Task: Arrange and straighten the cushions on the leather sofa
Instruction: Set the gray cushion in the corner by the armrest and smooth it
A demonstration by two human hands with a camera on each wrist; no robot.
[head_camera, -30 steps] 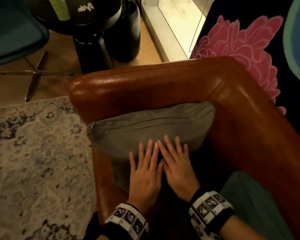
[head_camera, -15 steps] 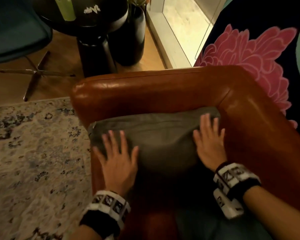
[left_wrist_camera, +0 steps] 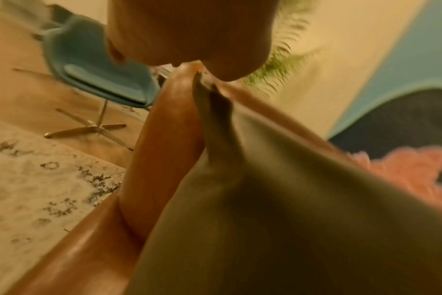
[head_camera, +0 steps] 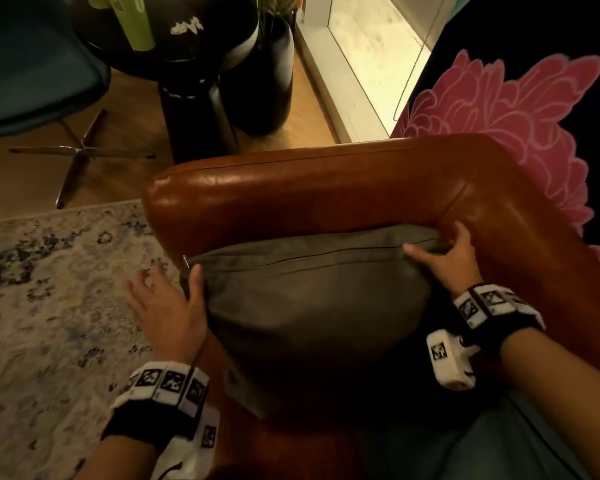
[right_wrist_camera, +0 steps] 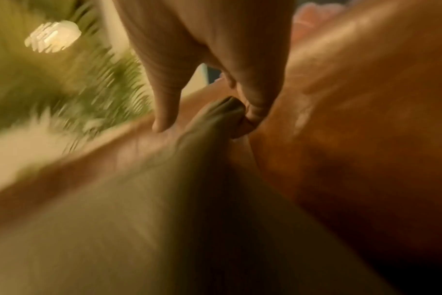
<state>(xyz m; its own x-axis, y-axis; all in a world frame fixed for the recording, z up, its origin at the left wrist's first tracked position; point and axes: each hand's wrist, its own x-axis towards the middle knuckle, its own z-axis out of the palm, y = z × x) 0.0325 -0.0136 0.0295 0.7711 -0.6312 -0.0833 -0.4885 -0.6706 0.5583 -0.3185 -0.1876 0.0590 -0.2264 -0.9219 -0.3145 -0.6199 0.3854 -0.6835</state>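
Note:
A grey-olive cushion (head_camera: pixel 309 299) leans upright against the brown leather sofa armrest (head_camera: pixel 309 181), in the sofa's corner. My left hand (head_camera: pixel 174 285) holds its upper left corner, thumb on the front face and fingers behind the edge; the left wrist view shows that corner (left_wrist_camera: pixel 204 93) pinched. At the upper right corner my right hand (head_camera: pixel 444 251) grips too, thumb across the zip seam and fingers tucked between cushion and sofa back. The right wrist view shows the cushion corner (right_wrist_camera: pixel 222 113) between thumb and fingers. A teal cushion (head_camera: pixel 499 445) lies on the seat at the lower right.
Beyond the armrest stand a black round side table (head_camera: pixel 194 64) and a dark planter (head_camera: pixel 267 81). A teal swivel chair (head_camera: pixel 32 64) is at the far left on the wood floor. A patterned rug (head_camera: pixel 49 289) lies left of the sofa. A pink floral textile (head_camera: pixel 516 126) hangs behind the backrest.
Both hands slid apart from the middle of the cushion's face to its two upper corners and took hold of them. The cushion now stands more upright against the armrest.

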